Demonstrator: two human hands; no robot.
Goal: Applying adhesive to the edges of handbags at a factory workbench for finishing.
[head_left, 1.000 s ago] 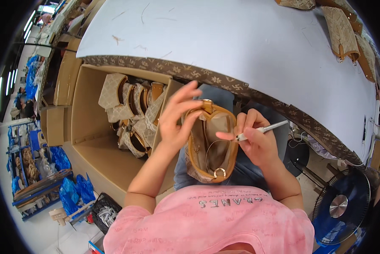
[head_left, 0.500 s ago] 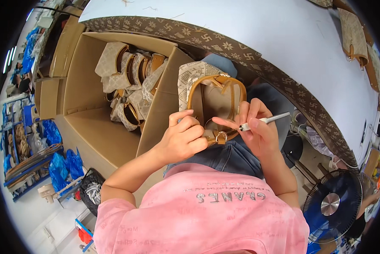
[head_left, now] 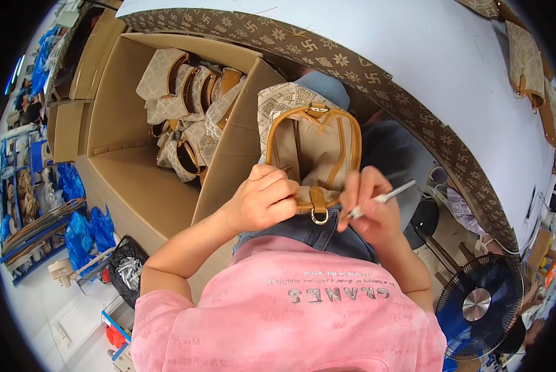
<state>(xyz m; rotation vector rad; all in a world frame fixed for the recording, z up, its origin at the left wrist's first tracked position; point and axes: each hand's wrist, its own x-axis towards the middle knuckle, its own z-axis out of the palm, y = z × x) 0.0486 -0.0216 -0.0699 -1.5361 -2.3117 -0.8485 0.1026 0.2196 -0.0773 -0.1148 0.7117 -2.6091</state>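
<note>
An open beige patterned handbag (head_left: 288,97) with tan trim rests on my lap, its pale lining showing. My left hand (head_left: 264,197) is closed on the near left part of the bag's rim. Beside it, a tan tab with a metal D-ring (head_left: 319,216) hangs at the near edge. My right hand (head_left: 372,204), somewhat blurred, is closed round a slim white and silver pen-shaped tool (head_left: 397,190). This hand is just right of the bag's near rim; whether its fingers touch the rim I cannot tell.
At left, a large open cardboard box (head_left: 135,170) holds several similar bags. A white-topped table (head_left: 377,31) with a brown patterned edge curves across the far side and right. A black fan (head_left: 478,304) stands at lower right, and a black bag (head_left: 129,273) at lower left.
My right hand has drawn down, away from my left, with the tool. The bag's mouth has come into fuller view, and the D-ring now hangs lower between my hands.
</note>
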